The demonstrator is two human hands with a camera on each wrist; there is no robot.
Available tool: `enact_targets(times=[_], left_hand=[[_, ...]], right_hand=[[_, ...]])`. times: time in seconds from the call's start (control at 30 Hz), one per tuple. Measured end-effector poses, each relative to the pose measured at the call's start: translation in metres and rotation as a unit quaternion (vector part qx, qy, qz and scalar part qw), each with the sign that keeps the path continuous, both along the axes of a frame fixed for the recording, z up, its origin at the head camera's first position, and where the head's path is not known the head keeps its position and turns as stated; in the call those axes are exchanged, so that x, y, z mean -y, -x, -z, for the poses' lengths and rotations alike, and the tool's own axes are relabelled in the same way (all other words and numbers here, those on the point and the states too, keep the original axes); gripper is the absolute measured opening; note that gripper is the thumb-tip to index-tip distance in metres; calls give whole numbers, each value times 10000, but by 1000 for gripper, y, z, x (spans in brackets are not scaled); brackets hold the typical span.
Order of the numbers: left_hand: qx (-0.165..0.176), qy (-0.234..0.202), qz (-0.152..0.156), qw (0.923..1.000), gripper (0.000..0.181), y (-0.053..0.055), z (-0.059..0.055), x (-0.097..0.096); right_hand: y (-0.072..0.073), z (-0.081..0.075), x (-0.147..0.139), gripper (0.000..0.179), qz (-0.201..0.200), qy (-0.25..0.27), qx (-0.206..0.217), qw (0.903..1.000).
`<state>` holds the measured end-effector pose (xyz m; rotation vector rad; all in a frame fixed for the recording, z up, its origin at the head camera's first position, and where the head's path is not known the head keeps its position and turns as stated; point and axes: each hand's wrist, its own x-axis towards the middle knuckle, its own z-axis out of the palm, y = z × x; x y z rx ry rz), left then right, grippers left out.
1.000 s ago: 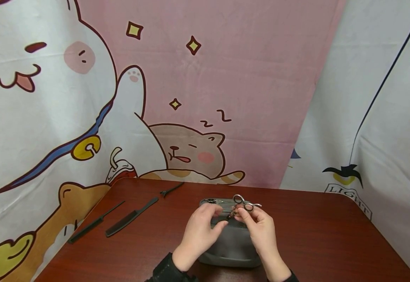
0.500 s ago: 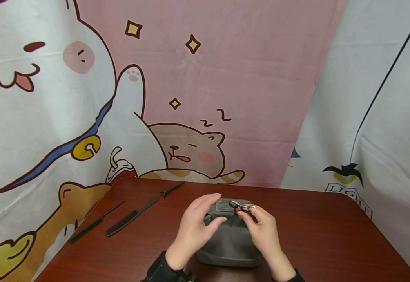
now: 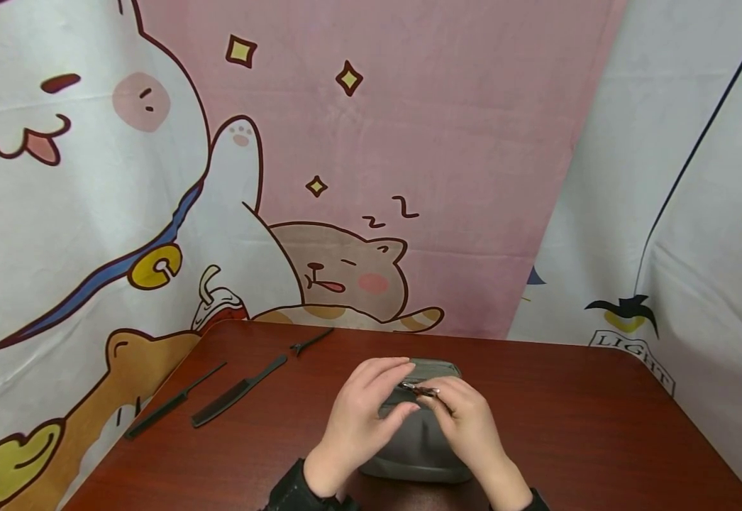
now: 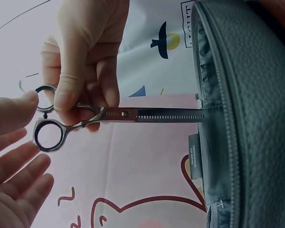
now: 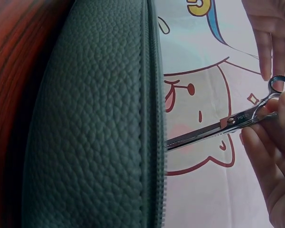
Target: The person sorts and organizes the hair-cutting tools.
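The right hand point(image 3: 467, 414) pinches silver metal toothed scissors point(image 4: 116, 114), tips below it at the open grey pebbled-leather bag point(image 3: 416, 454); the left hand point(image 3: 360, 410) spreads alongside. A slanted push might snag the lining point(image 4: 216, 152).

A tail comb point(image 3: 159, 416), a broader comb point(image 3: 227, 403) and a small dark clip point(image 3: 309, 344) lie apart on the reddish-brown table point(image 3: 601, 426); behind it hangs a pink-and-white cloth point(image 3: 473, 142) printed with cartoon animals point(image 3: 352, 273).
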<state>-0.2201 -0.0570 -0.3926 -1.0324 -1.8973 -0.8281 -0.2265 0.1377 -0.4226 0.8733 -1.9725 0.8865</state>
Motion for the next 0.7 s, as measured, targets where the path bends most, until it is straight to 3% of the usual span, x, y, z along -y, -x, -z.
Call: enact_targets(times=[0.07,0.23,0.4,0.5,0.63,0.7], left_hand=[[-50,31,-12,10000,60,0,1,-1],[-144,69,-2,9999,56,0,1,-2],[-157,114,27,9998,48,-2,1,-3],[-189,177,39,9997,42,-2,2,-4],[-266,227,5,9994,33,-2,2,-4],[-309,234,-24,9992,29,-2,2,-5]], right_hand=[[0,1,0,11,-36,-99,36,9999],[0,2,0,12,-40,-260,-21,9997],[0,2,1,26,-64,-324,-364,9988],[0,2,1,12,-33,-376,-415,9984],[0,3,1,35,13,-468,-342,9983],[0,3,0,39,4,-514,-285,9983]])
